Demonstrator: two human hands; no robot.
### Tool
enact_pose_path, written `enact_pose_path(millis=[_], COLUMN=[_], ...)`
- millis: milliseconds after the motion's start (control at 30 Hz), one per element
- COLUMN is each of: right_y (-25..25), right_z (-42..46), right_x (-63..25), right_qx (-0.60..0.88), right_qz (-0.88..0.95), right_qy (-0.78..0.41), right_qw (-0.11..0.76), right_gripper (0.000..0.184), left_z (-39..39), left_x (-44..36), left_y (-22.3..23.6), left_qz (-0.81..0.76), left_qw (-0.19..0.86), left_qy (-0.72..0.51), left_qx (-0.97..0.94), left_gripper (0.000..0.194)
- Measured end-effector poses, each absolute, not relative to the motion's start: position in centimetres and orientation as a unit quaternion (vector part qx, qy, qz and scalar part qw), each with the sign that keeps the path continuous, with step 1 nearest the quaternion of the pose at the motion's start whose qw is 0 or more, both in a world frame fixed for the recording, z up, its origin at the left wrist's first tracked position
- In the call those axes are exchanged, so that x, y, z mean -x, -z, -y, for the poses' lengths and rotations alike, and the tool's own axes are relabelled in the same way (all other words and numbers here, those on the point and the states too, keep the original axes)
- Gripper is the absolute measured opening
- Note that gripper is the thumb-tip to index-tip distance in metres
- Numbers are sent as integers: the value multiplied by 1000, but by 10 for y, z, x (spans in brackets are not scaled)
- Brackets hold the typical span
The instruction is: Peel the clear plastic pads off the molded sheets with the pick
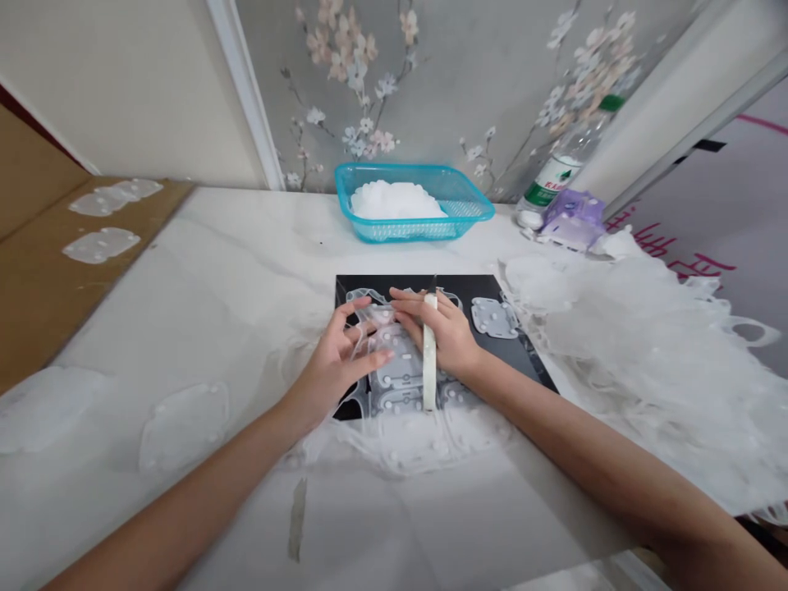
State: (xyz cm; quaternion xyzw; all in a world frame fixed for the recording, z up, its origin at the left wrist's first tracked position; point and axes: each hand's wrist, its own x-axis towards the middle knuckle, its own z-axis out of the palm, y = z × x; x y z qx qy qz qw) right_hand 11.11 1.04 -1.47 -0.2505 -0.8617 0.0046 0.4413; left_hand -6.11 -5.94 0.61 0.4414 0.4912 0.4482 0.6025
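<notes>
My left hand (336,361) grips the left side of a translucent moulded sheet (403,361), its thumb on top and some fingers showing through the clear material. Rounded pads with small raised dots and thin edging strips make up the sheet. It lies partly on a black mat (480,287) and hangs over the mat's near edge. My right hand (446,332) is closed around a slim tool with a white handle (429,369) and a dark pointed tip; its exact kind is unclear. The right fingertips touch the sheet's upper part, close to the left hand's fingers.
A loose pad (494,318) lies on the mat's right side. Behind stands a blue basket (419,230) holding white pieces. A large translucent heap (640,361) fills the right, below a bottle (554,176) and purple packet (574,220). More pads (185,427) lie left, some on cardboard (148,217).
</notes>
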Motion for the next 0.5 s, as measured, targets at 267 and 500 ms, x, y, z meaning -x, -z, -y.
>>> enact_pose_path(millis=[267, 500], right_y=[8, 11], right_z=[-6, -9], right_x=[-112, -110], right_qx=[172, 157], right_qz=[896, 895], right_qy=[-36, -4], right_qw=[408, 417], right_gripper=[14, 16], left_z=[51, 52], left_x=[66, 63], left_y=[2, 0], left_qz=[-462, -481], left_qw=[652, 642], left_qy=[-444, -466], left_qx=[-406, -373], left_gripper=[66, 59])
